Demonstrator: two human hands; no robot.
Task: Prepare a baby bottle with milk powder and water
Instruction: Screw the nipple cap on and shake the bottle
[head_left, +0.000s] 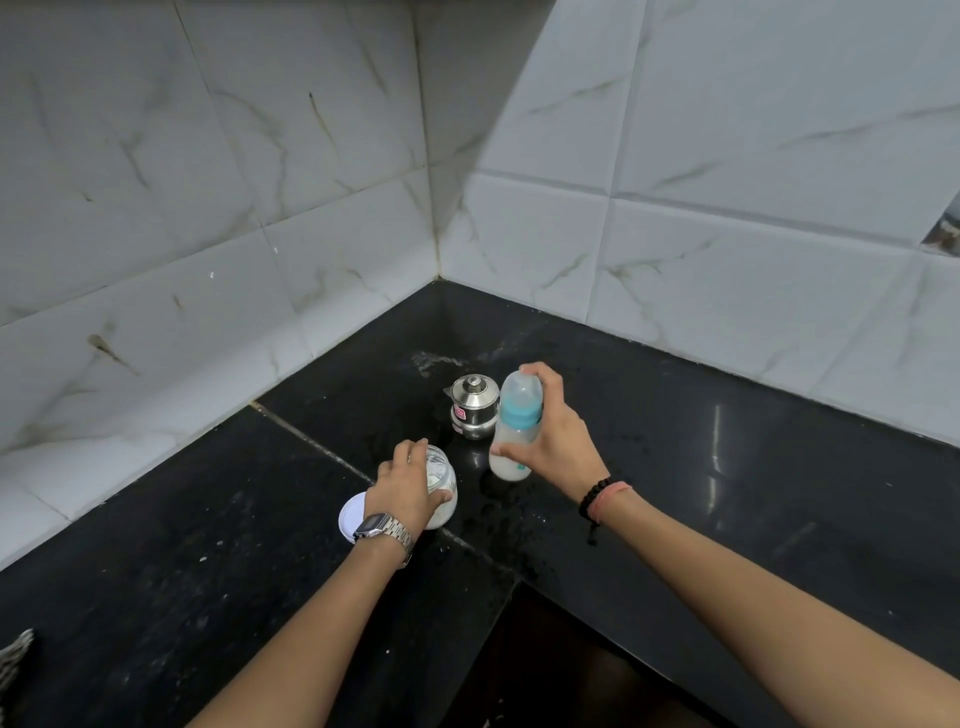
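Head view is being taken looking down at a black stone counter (208, 545) set into a tiled corner. The baby bottle (514, 423) is being held at centre frame by the right hand (558, 441), with the fingers closed round it: a fingertip is being pressed on the clear cap at the top and the thumb is being laid across the lower body. Its teal collar is being shown as fitted, and pale milky liquid is being seen in the lower part. The bottle is being held tilted, and whether its base is touching the counter cannot be told. This end-to-end hold is being judged as suited to shaking, the cap being kept from working loose.

The glass jar (441, 486) of white powder is being clamped by the left hand (408, 488), just left of the bottle and apart from it. The jar is being shown open, its white lid (353, 517) lying flat on the counter beside the wrist, partly hidden; the jar is probably being steadied so that it can be closed.

A small lidded steel pot (472, 408) is standing behind the bottle, nearly touching it in the picture. Wet patches and pale specks are being noted on the counter around these items.

Filling is being judged complete; mixing and closing the jar appear to remain.
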